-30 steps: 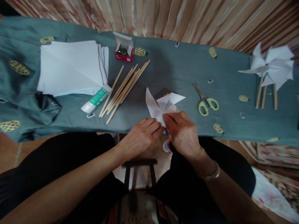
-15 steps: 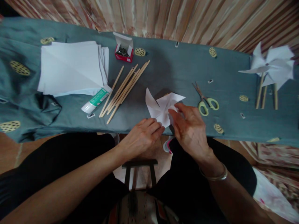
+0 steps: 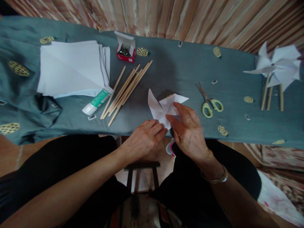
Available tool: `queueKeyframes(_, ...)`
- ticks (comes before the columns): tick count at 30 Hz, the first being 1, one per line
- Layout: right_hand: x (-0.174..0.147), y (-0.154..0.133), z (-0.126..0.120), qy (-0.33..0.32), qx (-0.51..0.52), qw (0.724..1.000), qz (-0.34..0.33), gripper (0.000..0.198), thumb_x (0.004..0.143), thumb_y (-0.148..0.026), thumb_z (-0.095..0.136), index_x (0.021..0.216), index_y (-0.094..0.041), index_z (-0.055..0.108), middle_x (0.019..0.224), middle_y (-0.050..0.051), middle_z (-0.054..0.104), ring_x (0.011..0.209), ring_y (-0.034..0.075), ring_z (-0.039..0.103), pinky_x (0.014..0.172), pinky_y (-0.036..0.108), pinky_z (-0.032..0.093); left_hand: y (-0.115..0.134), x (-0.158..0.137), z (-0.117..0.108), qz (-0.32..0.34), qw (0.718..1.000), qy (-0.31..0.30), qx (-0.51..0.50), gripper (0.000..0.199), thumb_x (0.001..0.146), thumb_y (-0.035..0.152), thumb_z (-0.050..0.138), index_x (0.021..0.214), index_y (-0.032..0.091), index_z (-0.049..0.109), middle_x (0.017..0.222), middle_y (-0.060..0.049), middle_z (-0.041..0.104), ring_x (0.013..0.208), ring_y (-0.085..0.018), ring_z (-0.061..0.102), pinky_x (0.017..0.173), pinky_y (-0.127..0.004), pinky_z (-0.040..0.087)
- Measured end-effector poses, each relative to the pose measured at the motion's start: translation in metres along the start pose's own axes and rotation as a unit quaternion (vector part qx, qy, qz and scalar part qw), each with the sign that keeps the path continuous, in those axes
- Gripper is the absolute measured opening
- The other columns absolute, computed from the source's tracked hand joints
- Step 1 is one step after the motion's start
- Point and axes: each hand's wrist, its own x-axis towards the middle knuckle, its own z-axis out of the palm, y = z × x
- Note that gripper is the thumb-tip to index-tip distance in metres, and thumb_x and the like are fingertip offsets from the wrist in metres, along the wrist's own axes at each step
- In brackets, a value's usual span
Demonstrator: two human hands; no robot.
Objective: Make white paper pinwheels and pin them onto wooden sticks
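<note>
A white paper pinwheel (image 3: 163, 109) with folded blades lies near the table's front edge, between my hands. My left hand (image 3: 147, 136) is closed on its lower edge, thumb and fingers pressed together at the paper. From the right, my right hand (image 3: 187, 129) grips the pinwheel, its thumb close to the centre and its index finger on the right-hand blade. Part of that blade is hidden behind the fingers. Scissors (image 3: 211, 103) with green handles lie to the right of my right hand.
Wooden sticks (image 3: 129, 90), a glue stick (image 3: 98, 100) and a stack of white paper (image 3: 70, 68) lie to the left. Behind the sticks stands an open red box (image 3: 125, 57) of small metal pieces. Finished-looking pinwheels (image 3: 273, 66) on sticks lie far right on the green tablecloth (image 3: 190, 66).
My right hand has shifted slightly left and its thumb has moved toward the pinwheel's centre, with thumb and index finger wider apart. My left hand stays on the lower edge.
</note>
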Motion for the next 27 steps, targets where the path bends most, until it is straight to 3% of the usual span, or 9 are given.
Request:
queueKeyframes(15, -0.006, 0.007, 0.021, 0.051, -0.029, 0.998, -0.037, 0.034, 0.096, -0.017, 0.041, 0.122, -0.026, 0.061, 0.146, 0.007, 0.046, 0.142, 0.03, 0.034, 0.105, 0.049, 0.039, 0.0, 0.0, 0.001, -0.003, 1.0, 0.01, 0.008, 0.021, 0.096, 0.014, 0.046, 0.109, 0.009, 0.063, 0.097, -0.009, 0.067, 0.09, -0.022, 0.059, 0.076, -0.033, 0.053)
queueKeyframes(27, -0.017, 0.008, 0.034, 0.058, -0.025, 0.996, -0.065, 0.046, 0.099, -0.014, 0.033, 0.143, -0.024, 0.038, 0.152, 0.012, 0.042, 0.15, 0.027, 0.017, 0.109, 0.052, 0.032, -0.013, -0.004, -0.013, -0.022, 0.995, 0.095, -0.026, 0.022, 0.094, 0.017, 0.051, 0.114, 0.011, 0.06, 0.093, -0.007, 0.067, 0.085, -0.018, 0.061, 0.078, -0.032, 0.054)
